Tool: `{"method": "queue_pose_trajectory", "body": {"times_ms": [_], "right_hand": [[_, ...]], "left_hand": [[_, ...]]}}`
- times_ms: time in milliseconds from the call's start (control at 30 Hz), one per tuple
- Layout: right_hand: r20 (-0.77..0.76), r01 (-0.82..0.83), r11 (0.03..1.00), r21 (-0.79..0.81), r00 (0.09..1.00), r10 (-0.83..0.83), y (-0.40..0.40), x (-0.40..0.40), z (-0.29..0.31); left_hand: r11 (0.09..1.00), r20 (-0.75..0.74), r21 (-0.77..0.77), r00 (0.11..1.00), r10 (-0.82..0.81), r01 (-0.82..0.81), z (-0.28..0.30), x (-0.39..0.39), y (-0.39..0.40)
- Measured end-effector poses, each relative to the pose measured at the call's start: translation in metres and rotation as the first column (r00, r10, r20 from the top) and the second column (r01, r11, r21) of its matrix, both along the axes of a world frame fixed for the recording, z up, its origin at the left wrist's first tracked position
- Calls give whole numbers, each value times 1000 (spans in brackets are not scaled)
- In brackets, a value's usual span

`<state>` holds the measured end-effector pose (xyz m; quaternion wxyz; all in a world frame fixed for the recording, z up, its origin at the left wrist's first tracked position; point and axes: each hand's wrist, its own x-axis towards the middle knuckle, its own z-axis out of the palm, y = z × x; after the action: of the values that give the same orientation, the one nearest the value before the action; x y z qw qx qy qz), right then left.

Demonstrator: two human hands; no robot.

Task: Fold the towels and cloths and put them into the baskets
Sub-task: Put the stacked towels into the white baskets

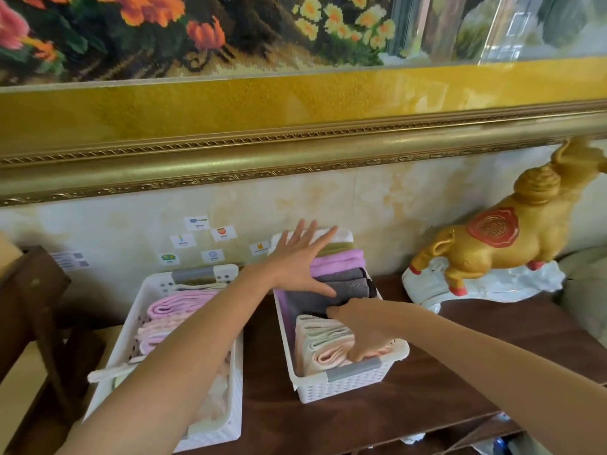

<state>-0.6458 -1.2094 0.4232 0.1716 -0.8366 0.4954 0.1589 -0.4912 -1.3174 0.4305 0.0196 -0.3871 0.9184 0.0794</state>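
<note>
White baskets (pixel 348 385) sit on the table (pixel 427 372). The left hand (pixel 297 257) presses flat, fingers spread, on grey towels (pixel 341 284). The right hand (pixel 361 330) pushes curled fingers into peach towels (pixel 325 349).

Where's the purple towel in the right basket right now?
In the head view, the purple towel stands in the right basket, toward its far end, between an olive cloth and grey towels, beside the left hand.

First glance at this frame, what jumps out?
The golden pig figurine at right, under the gilt-framed floral needlework. Below, two white baskets of folded towels: the left hand lies flat on the right basket's stack, and the right hand digs in.
</note>
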Motion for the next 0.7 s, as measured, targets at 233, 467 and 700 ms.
{"method": "queue_pose_trajectory", "body": {"times_ms": [233,467,700], "right_hand": [[17,-38,998,-50,999,39,-3,24,-5],[-59,-44,983,-179,998,34,-2,-5,-1],[103,165,986,-36,982,-161,13,-16,15]], "left_hand": [[982,143,-127,977,157,-139,-18,-26,8],[965,234,-249,961,146,-86,-27,-20,17],[993,226,-115,973,44,-18,-19,-11,26]]}}
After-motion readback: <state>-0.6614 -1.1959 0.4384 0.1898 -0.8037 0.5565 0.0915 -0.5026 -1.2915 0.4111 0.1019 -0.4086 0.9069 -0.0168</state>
